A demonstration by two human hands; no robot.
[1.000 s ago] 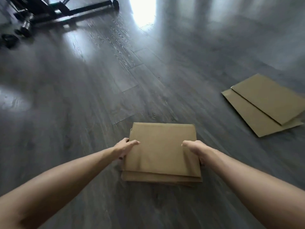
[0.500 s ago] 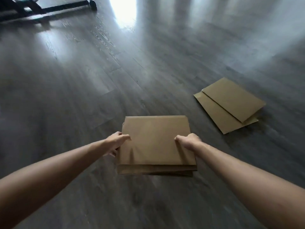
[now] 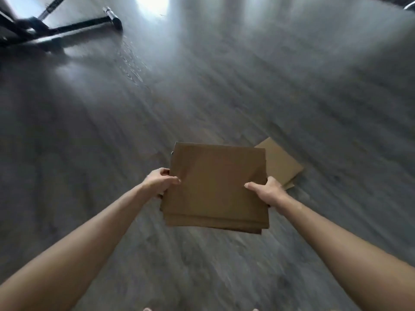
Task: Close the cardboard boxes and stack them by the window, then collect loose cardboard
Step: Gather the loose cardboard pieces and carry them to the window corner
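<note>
Holding a stack of flat cardboard sheets [image 3: 215, 187] level above the floor [image 3: 112, 131], the person grips it by both side edges — the left hand [image 3: 158, 182] pinches the left edge with the thumb on top and the fingers [image 3: 165, 170] curled under, and the right hand [image 3: 267, 191] clamps the right edge the same way. The stack lies straight ahead of the body, its slightly longer side running away from the person. The relation that matters next: two more loose cardboard pieces [image 3: 280, 164] lie on the floor just past the stack's far right corner, partly hidden behind it, so they sit nearer the right hand. Their long axis seems to slant away to the left, though blur makes that uncertain. Picking them up would likely mean freeing the right hand while the left carries the stack. No brand, label or readable writing shows on any sheet. A black metal frame [image 3: 56, 34] stands at the far left.
</note>
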